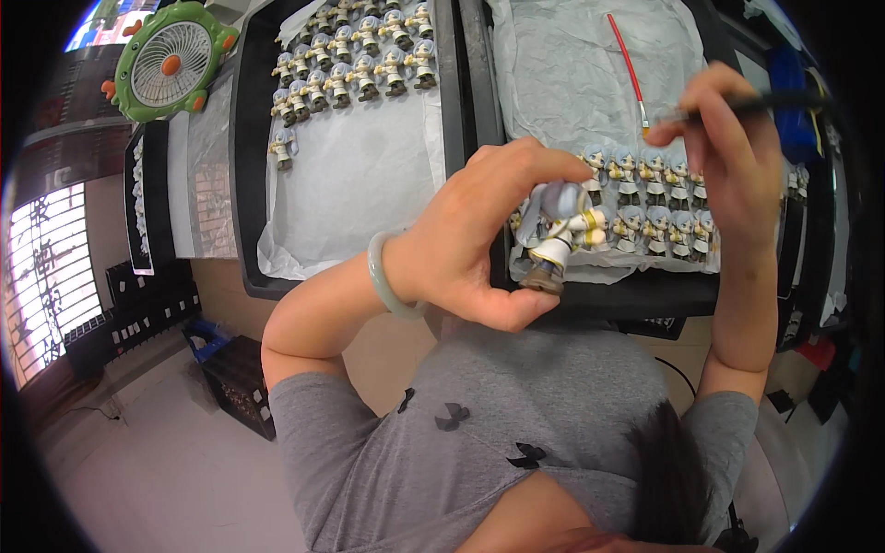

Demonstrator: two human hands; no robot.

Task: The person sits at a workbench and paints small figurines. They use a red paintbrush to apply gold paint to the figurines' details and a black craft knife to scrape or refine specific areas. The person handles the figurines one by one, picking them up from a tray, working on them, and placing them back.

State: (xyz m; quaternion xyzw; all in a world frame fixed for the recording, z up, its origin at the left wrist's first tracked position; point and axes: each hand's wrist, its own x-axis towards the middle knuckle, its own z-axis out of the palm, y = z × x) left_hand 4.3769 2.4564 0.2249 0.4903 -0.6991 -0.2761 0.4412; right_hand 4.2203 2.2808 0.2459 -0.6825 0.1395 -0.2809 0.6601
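My left hand (479, 235), with a pale bangle at its wrist, is closed on a small figurine (556, 235). The figurine has pale lilac hair, a white outfit with gold trim and brown boots, and tilts between thumb and fingers. Its thumb presses at the boots while the fingertips reach the head. To the right, my right hand (733, 152) is raised over the right tray, pinching a black-handled brush (765, 104) that is blurred by motion. Below that hand stand rows of similar figurines (654, 175) on white paper. A red-handled paintbrush (627, 64) lies on the same paper.
The right black tray (636, 300) sits beside a left black tray (249, 184), lined with paper (359, 194) and holding several rows of figurines (341, 78) at its far end. A green fan (171, 64) stands far left. A dark crate (241, 382) is on the floor.
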